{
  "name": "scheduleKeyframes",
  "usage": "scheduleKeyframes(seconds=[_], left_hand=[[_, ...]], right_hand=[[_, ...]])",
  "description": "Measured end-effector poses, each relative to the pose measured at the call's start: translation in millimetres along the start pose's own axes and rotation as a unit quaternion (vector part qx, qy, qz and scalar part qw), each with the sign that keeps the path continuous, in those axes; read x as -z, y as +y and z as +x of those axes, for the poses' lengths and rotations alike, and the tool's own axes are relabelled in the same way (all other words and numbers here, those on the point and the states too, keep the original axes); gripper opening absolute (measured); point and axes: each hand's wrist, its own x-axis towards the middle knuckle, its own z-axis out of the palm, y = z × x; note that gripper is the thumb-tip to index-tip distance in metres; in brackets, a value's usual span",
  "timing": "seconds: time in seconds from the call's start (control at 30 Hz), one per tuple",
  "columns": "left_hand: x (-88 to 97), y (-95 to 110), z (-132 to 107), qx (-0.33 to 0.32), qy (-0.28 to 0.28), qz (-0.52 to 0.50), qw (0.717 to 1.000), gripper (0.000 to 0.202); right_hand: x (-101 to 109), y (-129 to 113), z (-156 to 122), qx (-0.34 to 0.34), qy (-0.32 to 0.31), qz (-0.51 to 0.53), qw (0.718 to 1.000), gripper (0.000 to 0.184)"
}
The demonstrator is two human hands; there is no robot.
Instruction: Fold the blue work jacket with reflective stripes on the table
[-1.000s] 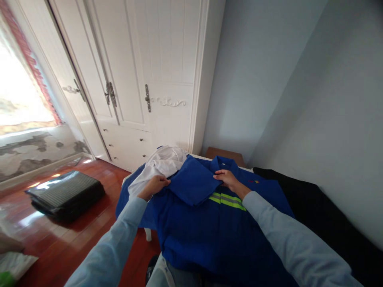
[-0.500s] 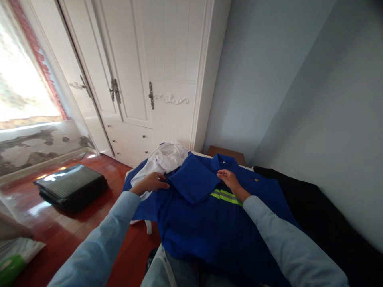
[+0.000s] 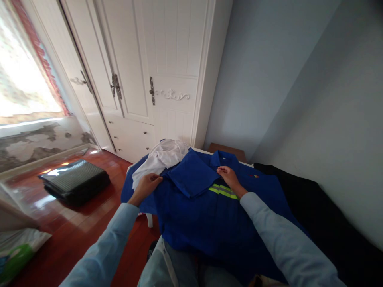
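Observation:
A blue work jacket [image 3: 191, 219] with a yellow-green and grey reflective stripe [image 3: 223, 190] lies spread over the table and hangs down over my lap. Its collar [image 3: 224, 158] points away from me. A folded-over blue flap [image 3: 193, 173], possibly a sleeve, lies across the upper left of the jacket. My left hand [image 3: 147, 186] pinches the jacket's fabric at the left edge, beside the flap. At the flap's right corner, my right hand [image 3: 228, 177] has thumb and fingers pressed together on the blue cloth. The fingertips partly hide the gripped edges.
A crumpled white garment [image 3: 164, 155] lies behind my left hand. Black cloth [image 3: 308, 199] covers the right side. Beyond the table stand a brown wooden piece [image 3: 229, 149] and a white wardrobe [image 3: 176, 52]. A black suitcase [image 3: 76, 181] lies on the red floor at left.
My left hand has shifted a little left, away from the flap, still with its fingers at the jacket. My right hand stays almost in place at the flap's corner. The view has tilted slightly.

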Motion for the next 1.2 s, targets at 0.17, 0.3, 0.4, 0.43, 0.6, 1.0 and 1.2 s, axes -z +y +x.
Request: scheduleKeyframes(seconds=[0.17,0.3,0.4,0.43,0.6,1.0,1.2], left_hand=[[-4.5,-10.5,-24.6,0.07,0.012,-0.047,0.996,0.058],[-15.1,-30.5,-44.4,0.079,-0.016,-0.127,0.989,0.059],[-20.4,-47.8,-62.7,0.106,-0.085,-0.22,0.966,0.057],[-21.2,-53.1,-69.2,0.117,-0.1,-0.233,0.96,0.058],[-20.6,-69.9,-98.8,0.137,-0.134,-0.237,0.952,0.056],[-15.6,-66.9,-110.5,0.215,0.013,-0.334,0.918,0.051],[-9.5,-70.7,-106.8,0.246,-0.021,-0.392,0.886,0.043]], right_hand=[[1.8,-4.7,-0.8,-0.023,-0.061,0.047,0.997,0.043],[1.0,-3.3,2.6,-0.026,-0.076,0.003,0.997,0.042],[-1.5,-1.9,6.1,-0.022,-0.076,-0.052,0.996,0.035],[-1.9,-2.3,7.4,-0.022,-0.077,-0.065,0.995,0.033],[-0.9,-14.6,14.2,0.012,-0.067,-0.149,0.987,0.035],[-3.1,-9.8,38.1,0.048,-0.117,-0.486,0.865,0.064],[-0.2,-5.2,61.2,0.043,-0.113,-0.488,0.864,0.065]])
